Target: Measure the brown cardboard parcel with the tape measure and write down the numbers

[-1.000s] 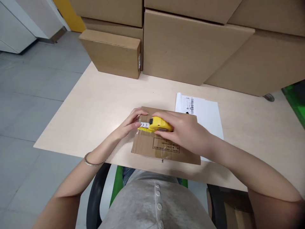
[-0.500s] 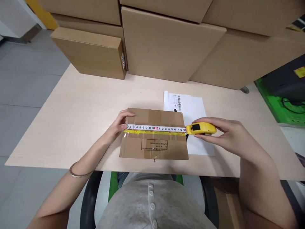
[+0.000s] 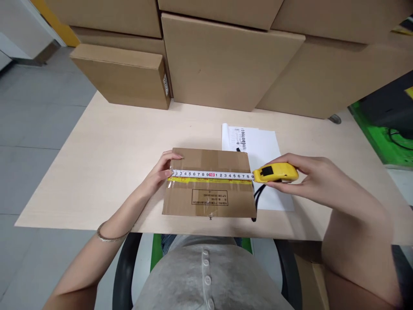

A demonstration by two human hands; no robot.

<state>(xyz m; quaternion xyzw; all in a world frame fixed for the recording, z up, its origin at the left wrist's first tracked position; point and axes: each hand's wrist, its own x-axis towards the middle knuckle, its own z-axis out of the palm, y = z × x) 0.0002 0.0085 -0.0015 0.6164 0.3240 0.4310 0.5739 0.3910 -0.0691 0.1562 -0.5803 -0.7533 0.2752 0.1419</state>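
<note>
A small cardboard box (image 3: 209, 202) with yellow tape and a printed frame lies on the table in front of me. Across its top runs the white blade of a tape measure (image 3: 275, 172), numbers facing up and a red 10 near the middle. My left hand (image 3: 159, 170) pinches the blade's end at the box's left edge, thumb on the blade and fingertips over the box's far left corner. Just beyond the right edge, my right hand (image 3: 311, 174) grips the yellow case between thumb and fingers. A black wrist strap hangs below the case beside the box.
White paper sheets (image 3: 267, 146), one printed, lie partly under the box on the pale table (image 3: 112, 163). Large cardboard boxes (image 3: 222, 64) stand stacked along the back. A flatter box (image 3: 119, 79) leans there at left. A green surface (image 3: 371, 133) is at far right.
My right hand has drawn the yellow case rightward from the box's left part to past its right edge, pulling out the blade. My left hand has kept the blade's end at the left edge.
</note>
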